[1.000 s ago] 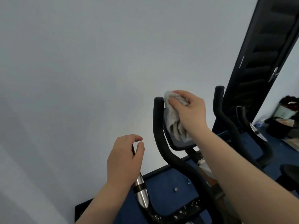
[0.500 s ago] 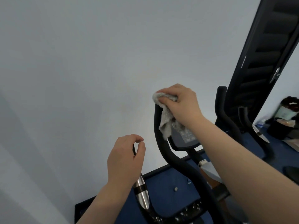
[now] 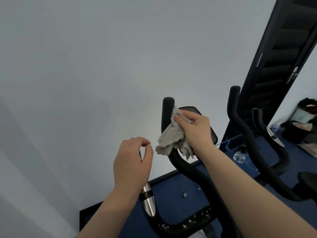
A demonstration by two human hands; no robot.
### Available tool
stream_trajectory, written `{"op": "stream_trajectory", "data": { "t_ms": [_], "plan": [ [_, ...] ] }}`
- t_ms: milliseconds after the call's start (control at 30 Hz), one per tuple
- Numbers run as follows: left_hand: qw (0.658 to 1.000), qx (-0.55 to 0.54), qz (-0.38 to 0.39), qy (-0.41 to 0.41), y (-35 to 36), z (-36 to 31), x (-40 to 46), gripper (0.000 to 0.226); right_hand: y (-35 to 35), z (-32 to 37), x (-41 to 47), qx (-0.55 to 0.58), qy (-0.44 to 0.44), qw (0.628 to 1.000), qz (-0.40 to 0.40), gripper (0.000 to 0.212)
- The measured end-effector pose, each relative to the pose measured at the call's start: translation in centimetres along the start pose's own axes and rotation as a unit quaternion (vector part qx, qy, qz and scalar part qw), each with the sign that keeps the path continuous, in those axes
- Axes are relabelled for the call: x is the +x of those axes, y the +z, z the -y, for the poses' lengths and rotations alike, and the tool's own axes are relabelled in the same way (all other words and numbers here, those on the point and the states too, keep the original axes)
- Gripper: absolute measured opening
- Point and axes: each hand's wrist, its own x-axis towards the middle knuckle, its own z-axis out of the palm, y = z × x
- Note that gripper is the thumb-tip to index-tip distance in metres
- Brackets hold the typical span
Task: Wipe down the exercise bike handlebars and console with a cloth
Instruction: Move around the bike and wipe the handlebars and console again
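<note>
- A plain pale wall fills most of the view; a dark blue floor runs along its foot, and a dark door with a metal handle leans in at the upper right.
- Beside the door, clutter sits on the floor at the far right: a dark bag, blurred, and a clear bottle lying low behind the bike.
- Two upright black handlebars rise from the bike: the left handlebar just beside the console, the right handlebar well apart from it, with open wall between them.
- One grey cloth hangs against the console and drapes across the left handlebar, covering the console's lower face.
- The right hand grips the cloth, fingers curled into it, pressing on the console.
- The left hand curls around a lower side grip with a silver band; thumb and forefinger nearly meet.
- Open wall lies left of both hands.
</note>
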Motion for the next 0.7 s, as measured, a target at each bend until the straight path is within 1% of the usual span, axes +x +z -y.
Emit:
{"op": "stream_trajectory", "data": {
  "t_ms": [100,133,167,200,233,267,333,367,400,433,467,567,600,633,700],
  "plan": [
    [1.0,0.002,-0.006,-0.003,0.3,-0.2,0.0,0.009,-0.5,-0.8,-1.0,-0.082,-0.013,0.996,0.019,0.011],
    [1.0,0.0,-0.008,-0.006,0.3,-0.3,0.0,0.009,-0.8,-0.8,-1.1,-0.137,-0.012,0.99,0.04,0.013],
    [1.0,-0.002,-0.007,-0.008,0.2,-0.3,-0.1,0.009,-1.3,-0.5,-1.2,-0.216,-0.01,0.974,0.07,0.014],
    [1.0,-0.002,-0.005,-0.01,0.2,-0.3,-0.1,0.01,-1.8,-0.1,-1.1,-0.304,-0.021,0.948,0.097,0.013],
    [1.0,-0.002,-0.001,-0.01,0.1,-0.4,-0.1,0.01,-2.3,0.8,-1.2,-0.374,-0.053,0.919,0.112,0.012],
    [1.0,0.0,0.003,-0.009,0.0,-0.3,-0.1,0.01,-2.5,1.7,-1.1,-0.413,-0.116,0.897,0.102,0.011],
    [1.0,-0.001,0.007,-0.009,-0.3,-0.3,-0.2,0.011,-2.1,4.0,-0.8,-0.406,-0.302,0.862,0.043,0.012],
    [1.0,-0.004,0.008,-0.013,-0.4,-0.3,-0.2,0.011,-1.4,4.8,-0.6,-0.407,-0.379,0.83,0.025,0.012],
    [1.0,-0.008,0.009,-0.018,-0.5,-0.3,-0.2,0.01,-0.5,5.2,-0.1,-0.43,-0.435,0.791,0.021,0.013],
    [1.0,-0.009,0.012,-0.021,-0.6,-0.3,-0.3,0.011,0.4,5.2,0.3,-0.467,-0.467,0.751,0.027,0.014],
    [1.0,-0.01,0.018,-0.023,-0.7,-0.3,-0.3,0.011,1.1,4.8,0.8,-0.503,-0.481,0.717,0.037,0.019],
    [0.999,-0.019,0.032,-0.019,-0.9,-0.2,-0.4,0.013,1.9,2.0,1.8,-0.57,-0.498,0.646,0.099,0.03],
    [0.999,-0.019,0.033,-0.019,-1.0,-0.2,-0.3,0.013,1.7,1.0,1.7,-0.578,-0.495,0.635,0.134,0.03],
    [0.999,-0.014,0.034,-0.019,-1.0,-0.1,-0.3,0.013,1.5,0.1,1.2,-0.578,-0.481,0.638,0.167,0.03],
    [0.999,-0.008,0.034,-0.02,-0.9,-0.1,-0.3,0.014,0.9,-0.6,-0.1,-0.555,-0.437,0.674,0.216,0.026]
  ]
}}
